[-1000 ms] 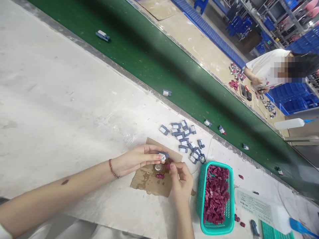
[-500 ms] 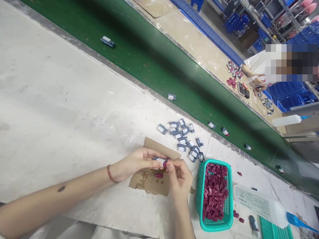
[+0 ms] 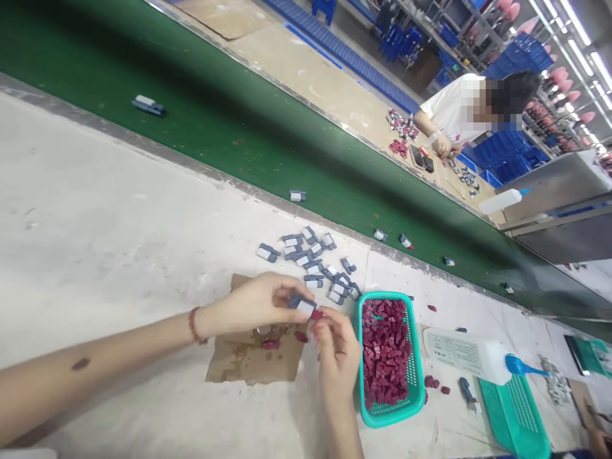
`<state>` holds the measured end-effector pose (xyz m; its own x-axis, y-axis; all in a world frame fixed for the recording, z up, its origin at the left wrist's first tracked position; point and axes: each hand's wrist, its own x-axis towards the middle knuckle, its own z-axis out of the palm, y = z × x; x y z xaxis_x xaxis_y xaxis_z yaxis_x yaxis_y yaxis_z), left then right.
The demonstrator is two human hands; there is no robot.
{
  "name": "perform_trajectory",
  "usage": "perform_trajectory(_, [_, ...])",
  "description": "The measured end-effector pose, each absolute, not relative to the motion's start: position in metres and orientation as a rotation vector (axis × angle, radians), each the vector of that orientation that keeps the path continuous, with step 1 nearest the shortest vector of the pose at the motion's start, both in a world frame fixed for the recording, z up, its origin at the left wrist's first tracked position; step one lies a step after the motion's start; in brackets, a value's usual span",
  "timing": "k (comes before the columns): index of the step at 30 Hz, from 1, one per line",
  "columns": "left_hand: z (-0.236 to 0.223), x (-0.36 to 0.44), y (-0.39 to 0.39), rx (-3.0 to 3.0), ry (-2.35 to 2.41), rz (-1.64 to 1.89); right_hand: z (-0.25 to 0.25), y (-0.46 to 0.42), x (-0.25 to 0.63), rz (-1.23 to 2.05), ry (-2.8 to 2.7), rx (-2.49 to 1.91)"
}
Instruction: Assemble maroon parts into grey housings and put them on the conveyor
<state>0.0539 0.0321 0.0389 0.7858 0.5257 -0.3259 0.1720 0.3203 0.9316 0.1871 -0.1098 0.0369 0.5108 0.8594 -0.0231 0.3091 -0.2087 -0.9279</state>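
Observation:
My left hand (image 3: 255, 303) is closed on a small dark-blue and white plastic part (image 3: 302, 305), held above a piece of brown cardboard (image 3: 229, 363). At the part's right end is a small maroon piece (image 3: 316, 314), pinched by the fingertips of my right hand (image 3: 338, 350). Wet-looking stains mark the cardboard, and a loose maroon piece (image 3: 270, 345) lies on it. Beyond my hands is a heap of similar blue and white parts (image 3: 313, 258). Right of my right hand stands a green basket (image 3: 389, 421) holding many maroon pieces (image 3: 385, 350).
A green conveyor belt (image 3: 229, 153) crosses beyond the table, carrying several spaced-out parts. A white bottle with a blue tip (image 3: 495, 362) lies right of the basket, by another green basket (image 3: 507, 408). Across the belt, a person (image 3: 449, 105) works at a bench with similar parts.
The camera view has turned, shifting most of the scene leftward. My hands remain together at the part, with the maroon piece now showing more plainly at its end.

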Motion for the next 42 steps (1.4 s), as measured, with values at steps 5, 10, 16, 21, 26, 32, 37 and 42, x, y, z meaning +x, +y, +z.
perform_trajectory(5, [0.03, 0.135, 0.099, 1.858, 0.708, 0.538, 0.049, -0.141, 0.25, 0.383, -0.951, -2.057])
perform_trajectory(10, [0.011, 0.211, 0.142, 2.241, 0.83, 0.588, 0.048, -0.149, 0.303, 0.166, -1.329, -2.313])
perform_trajectory(16, [0.014, 0.283, 0.12, 2.54, 0.569, 0.515, 0.033, -0.134, 0.326, 0.018, -1.784, -2.491])
perform_trajectory(21, [0.016, 0.339, 0.093, 2.667, 0.435, 0.356, 0.028, -0.135, 0.331, -0.079, -1.82, -2.428])
perform_trajectory(26, [0.017, 0.327, 0.092, 2.716, 0.39, 0.349, 0.038, -0.142, 0.327, 0.144, -1.58, -2.188])
perform_trajectory(32, [0.017, 0.236, 0.115, 2.731, 0.241, 0.364, 0.046, -0.137, 0.317, 0.636, -0.98, -1.872])
perform_trajectory(37, [0.01, 0.192, 0.145, 2.635, 0.637, 0.485, 0.054, -0.13, 0.298, 0.792, -0.648, -1.691])
perform_trajectory(42, [0.003, 0.173, 0.162, 2.454, 0.822, 0.512, 0.058, -0.119, 0.251, 0.829, -0.631, -1.562])
